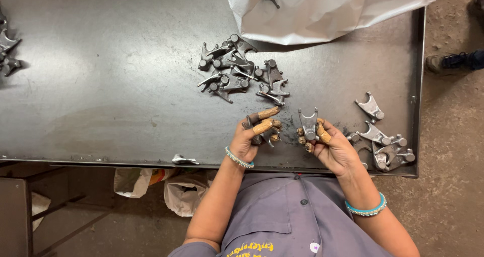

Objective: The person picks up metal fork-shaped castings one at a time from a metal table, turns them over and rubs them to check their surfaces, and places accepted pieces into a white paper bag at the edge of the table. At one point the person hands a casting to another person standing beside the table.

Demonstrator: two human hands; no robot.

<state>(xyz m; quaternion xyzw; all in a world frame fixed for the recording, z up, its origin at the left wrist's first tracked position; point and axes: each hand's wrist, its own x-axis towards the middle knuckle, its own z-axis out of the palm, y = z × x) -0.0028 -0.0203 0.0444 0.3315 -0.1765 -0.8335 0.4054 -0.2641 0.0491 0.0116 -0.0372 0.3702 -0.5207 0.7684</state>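
Note:
My left hand (254, 136), its fingertips wrapped in tan tape, is closed around a small grey forked metal part (267, 136) near the front edge of the dark metal table (111, 85). My right hand (330, 146), taped the same way, holds another grey forked part (308, 123) upright, prongs pointing away from me. A heap of several like parts (242, 70) lies just beyond my left hand. A second group of such parts (385, 141) sits to the right of my right hand.
A white plastic bag (327, 7) with parts inside lies at the table's far edge. More parts (7, 50) sit at the far left. One loose part (184, 159) rests on the front rim. Bags (166, 186) lie under the table; someone's shoe (454, 61) is at right.

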